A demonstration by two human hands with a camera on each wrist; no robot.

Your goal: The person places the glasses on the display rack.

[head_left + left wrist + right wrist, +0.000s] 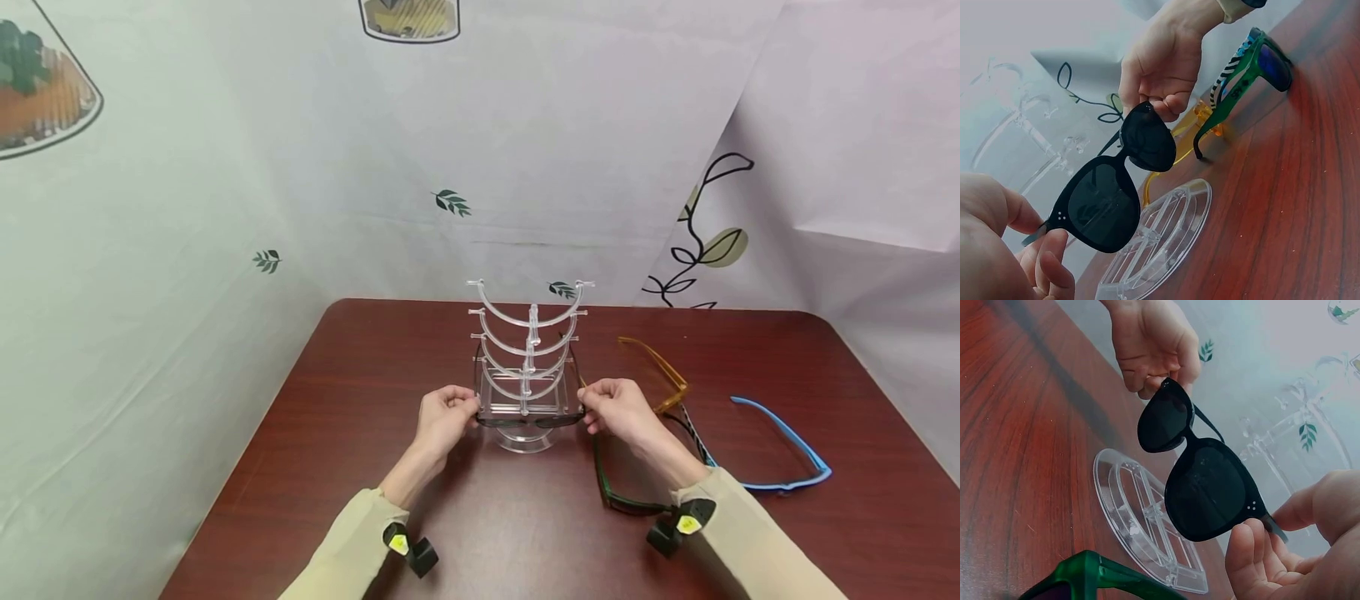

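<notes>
Black sunglasses point(558, 422) point(1102, 203) point(1207, 490) are held level at the lower front of a clear tiered display stand point(527, 358), their temples reaching back on both sides of it. The left hand point(447, 417) point(997, 237) pinches one end of the frame near the hinge, between thumb and fingers. At the opposite end the right hand point(618, 410) point(1310, 537) pinches the other hinge. Both wrist views show the dark lenses above the stand's clear base point(1169, 231) point(1141, 512). Whether the sunglasses touch the stand cannot be told.
Right of the stand lie amber glasses point(667, 371), blue glasses point(787, 486) with a striped temple, and green sunglasses point(609, 492) point(1235, 94) point(1088, 575) partly under the right forearm. A pale printed cloth point(375, 167) hangs behind the dark red table point(315, 467).
</notes>
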